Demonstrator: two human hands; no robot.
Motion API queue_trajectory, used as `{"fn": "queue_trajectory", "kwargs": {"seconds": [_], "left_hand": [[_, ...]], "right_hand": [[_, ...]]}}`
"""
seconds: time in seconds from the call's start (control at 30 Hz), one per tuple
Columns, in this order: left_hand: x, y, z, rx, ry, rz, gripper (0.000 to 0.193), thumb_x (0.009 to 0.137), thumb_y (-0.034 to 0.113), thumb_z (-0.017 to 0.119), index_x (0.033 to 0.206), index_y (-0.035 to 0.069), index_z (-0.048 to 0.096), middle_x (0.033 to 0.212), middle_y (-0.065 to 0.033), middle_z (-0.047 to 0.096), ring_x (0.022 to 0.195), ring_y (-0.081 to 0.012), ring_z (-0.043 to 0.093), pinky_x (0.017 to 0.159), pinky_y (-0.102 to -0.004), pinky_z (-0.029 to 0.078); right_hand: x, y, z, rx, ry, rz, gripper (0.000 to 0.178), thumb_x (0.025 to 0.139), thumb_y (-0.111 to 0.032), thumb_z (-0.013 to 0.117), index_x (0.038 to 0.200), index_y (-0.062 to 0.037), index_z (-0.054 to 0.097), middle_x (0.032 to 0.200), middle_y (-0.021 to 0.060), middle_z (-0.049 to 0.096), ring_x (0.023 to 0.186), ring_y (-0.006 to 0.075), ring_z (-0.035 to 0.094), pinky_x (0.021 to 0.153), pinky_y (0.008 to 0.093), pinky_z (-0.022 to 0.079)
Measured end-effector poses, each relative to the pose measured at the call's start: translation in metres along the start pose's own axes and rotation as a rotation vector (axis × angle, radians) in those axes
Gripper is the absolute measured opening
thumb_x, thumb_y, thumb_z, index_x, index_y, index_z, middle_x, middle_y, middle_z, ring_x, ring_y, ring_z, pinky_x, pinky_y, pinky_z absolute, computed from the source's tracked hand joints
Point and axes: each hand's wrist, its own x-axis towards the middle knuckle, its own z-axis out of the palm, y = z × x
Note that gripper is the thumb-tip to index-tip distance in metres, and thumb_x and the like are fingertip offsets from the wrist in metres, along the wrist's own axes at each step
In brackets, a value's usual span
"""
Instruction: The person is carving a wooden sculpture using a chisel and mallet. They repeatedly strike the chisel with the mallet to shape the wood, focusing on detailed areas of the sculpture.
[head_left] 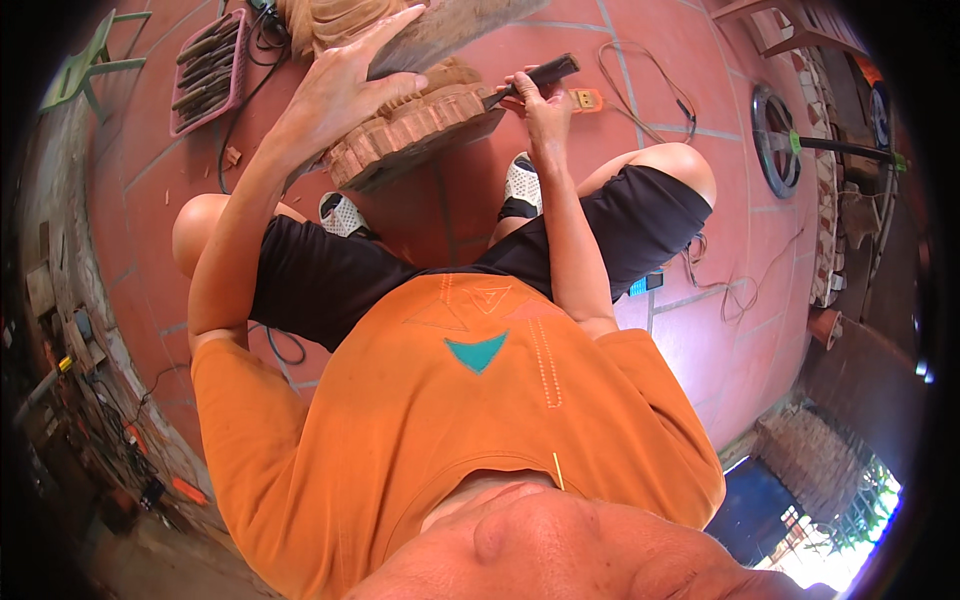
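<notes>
A carved wooden piece [400, 140] with a ridged, scalloped edge stands between my feet, tilted. My left hand [340, 95] lies against it with thumb and fingers spread wide. The end of a grey-brown wooden board [450, 38] shows between that thumb and forefinger; I cannot tell whether the palm presses on it. In my right hand [543, 112] is a carving chisel [556, 70], its dark handle pointing up and right. The chisel's thin end is near the carving's right edge; whether it touches the wood is unclear.
On the red tiled floor, a pink basket [208, 75] of dark-handled tools stands at far left, by a green chair [90, 65]. An orange meter-like device [585, 99] with cables lies right of my hand. A round-based stand [778, 140] is further right. Wood chips [233, 156] lie left.
</notes>
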Motion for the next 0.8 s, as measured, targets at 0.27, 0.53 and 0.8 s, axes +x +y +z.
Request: {"fn": "queue_trajectory", "kwargs": {"seconds": [0.27, 0.53, 0.8], "left_hand": [[0.004, 0.003, 0.004, -0.035, -0.067, -0.011, 0.073, 0.089, 0.024, 0.076, 0.153, 0.012, 0.044, 0.141, -0.0203, 0.060, 0.127, -0.0241, 0.060, 0.108, -0.0379, 0.044], [0.006, 0.017, 0.002, -0.038, -0.038, 0.046, 0.072, 0.088, 0.020, 0.077, 0.151, 0.006, 0.045, 0.139, -0.0220, 0.060, 0.127, -0.0272, 0.059, 0.109, -0.0390, 0.043], [0.005, 0.013, 0.006, -0.056, -0.008, 0.074, 0.072, 0.089, 0.021, 0.076, 0.153, 0.011, 0.045, 0.142, -0.0178, 0.060, 0.128, -0.0222, 0.058, 0.109, -0.0372, 0.043]], "right_hand": [[-0.003, 0.003, 0.008, -0.148, -0.028, -0.115, 0.023, 0.095, -0.003, 0.067, 0.115, 0.0001, 0.057, 0.094, 0.0076, 0.067, 0.082, 0.0174, 0.071, 0.071, 0.0303, 0.060], [0.000, 0.011, 0.006, -0.341, -0.080, -0.196, 0.024, 0.095, -0.003, 0.068, 0.116, -0.0002, 0.058, 0.099, 0.0091, 0.069, 0.089, 0.0198, 0.073, 0.074, 0.0317, 0.061], [-0.003, 0.004, 0.005, -0.334, -0.065, -0.148, 0.024, 0.095, -0.003, 0.068, 0.116, 0.0008, 0.058, 0.097, 0.0097, 0.069, 0.088, 0.0199, 0.073, 0.075, 0.0311, 0.062]]}}
